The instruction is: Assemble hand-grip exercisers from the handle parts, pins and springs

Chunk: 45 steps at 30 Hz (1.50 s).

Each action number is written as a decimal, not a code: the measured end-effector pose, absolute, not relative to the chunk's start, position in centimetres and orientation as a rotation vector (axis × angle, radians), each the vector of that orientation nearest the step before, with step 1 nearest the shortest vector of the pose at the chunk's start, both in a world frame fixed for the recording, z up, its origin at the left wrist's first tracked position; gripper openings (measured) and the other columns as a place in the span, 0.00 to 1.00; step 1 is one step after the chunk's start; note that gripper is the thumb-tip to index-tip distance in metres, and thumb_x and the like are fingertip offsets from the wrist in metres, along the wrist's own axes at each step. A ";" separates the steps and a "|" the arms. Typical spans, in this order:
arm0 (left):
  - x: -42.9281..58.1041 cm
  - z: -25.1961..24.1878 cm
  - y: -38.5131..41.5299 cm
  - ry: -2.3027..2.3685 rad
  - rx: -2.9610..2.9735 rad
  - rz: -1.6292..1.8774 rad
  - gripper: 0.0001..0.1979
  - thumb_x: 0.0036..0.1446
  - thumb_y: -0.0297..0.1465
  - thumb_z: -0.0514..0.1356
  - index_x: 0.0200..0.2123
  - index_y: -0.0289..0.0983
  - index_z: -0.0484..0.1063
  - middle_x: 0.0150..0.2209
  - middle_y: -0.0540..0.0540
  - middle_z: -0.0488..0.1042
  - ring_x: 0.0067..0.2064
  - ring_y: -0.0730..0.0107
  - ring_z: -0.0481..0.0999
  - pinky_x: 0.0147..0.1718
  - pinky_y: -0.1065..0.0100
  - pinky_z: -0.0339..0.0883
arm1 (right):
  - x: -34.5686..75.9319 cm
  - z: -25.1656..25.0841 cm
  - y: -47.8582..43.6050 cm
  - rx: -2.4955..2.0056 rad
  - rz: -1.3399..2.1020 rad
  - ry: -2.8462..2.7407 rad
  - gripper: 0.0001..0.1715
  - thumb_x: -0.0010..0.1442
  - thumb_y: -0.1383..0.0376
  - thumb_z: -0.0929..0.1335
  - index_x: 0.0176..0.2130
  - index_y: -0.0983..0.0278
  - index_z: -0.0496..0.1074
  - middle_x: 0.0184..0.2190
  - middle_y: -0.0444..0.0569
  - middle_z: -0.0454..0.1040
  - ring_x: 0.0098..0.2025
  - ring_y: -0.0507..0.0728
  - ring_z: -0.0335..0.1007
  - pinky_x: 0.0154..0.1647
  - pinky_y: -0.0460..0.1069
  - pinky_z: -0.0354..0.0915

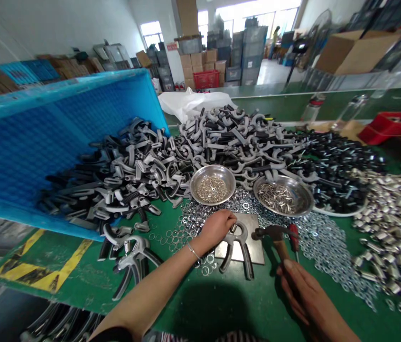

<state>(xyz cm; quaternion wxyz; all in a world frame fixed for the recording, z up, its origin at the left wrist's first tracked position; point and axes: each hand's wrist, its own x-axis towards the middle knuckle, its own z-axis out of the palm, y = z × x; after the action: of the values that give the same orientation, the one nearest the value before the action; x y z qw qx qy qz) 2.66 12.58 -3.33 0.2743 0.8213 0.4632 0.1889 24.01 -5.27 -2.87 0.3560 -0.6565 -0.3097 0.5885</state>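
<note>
Frame centre: left hand (219,227) pinches head of gray tool (243,240), presumably bracing it on plate (257,251); lower right: right hand (302,289) grips hammer (274,233)

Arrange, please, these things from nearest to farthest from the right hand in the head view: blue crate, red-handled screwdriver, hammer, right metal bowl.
1. Hammer: held in the right hand.
2. Red-handled screwdriver: just beyond the hand, beside the hammer.
3. Right metal bowl: farther forward, beyond the screwdriver.
4. Blue crate: far off, on the left side.
</note>
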 end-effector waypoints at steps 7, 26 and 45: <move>2.8 -3.4 12.1 1.165 2.660 0.349 0.08 0.65 0.27 0.55 0.37 0.34 0.73 0.37 0.42 0.76 0.41 0.60 0.75 0.44 0.61 0.66 | 24.1 -3.2 -5.5 -1.695 1.560 -0.749 0.32 0.59 0.35 0.62 0.38 0.60 0.65 0.16 0.36 0.62 0.12 0.44 0.46 0.10 0.39 0.44; -1.7 -1.4 8.8 1.105 2.643 0.402 0.12 0.65 0.32 0.57 0.50 0.36 0.68 0.48 0.41 0.73 0.52 0.57 0.68 0.56 0.53 0.57 | 25.3 6.0 1.2 -1.760 0.861 -1.788 0.24 0.70 0.49 0.54 0.33 0.59 0.65 0.24 0.43 0.70 0.26 0.55 0.68 0.31 0.49 0.62; -1.1 -2.4 8.9 1.104 2.924 0.177 0.06 0.64 0.29 0.57 0.35 0.34 0.72 0.38 0.42 0.73 0.45 0.56 0.67 0.47 0.56 0.59 | 24.5 1.9 0.1 -1.791 1.051 -2.045 0.24 0.68 0.46 0.57 0.40 0.58 0.71 0.34 0.51 0.79 0.37 0.63 0.77 0.41 0.54 0.71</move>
<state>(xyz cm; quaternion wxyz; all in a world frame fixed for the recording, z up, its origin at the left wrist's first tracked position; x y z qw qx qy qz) -1.14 8.86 -2.44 0.0054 0.9341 0.3525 0.0564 24.54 0.12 1.94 0.1132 -0.6106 -0.6970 0.3584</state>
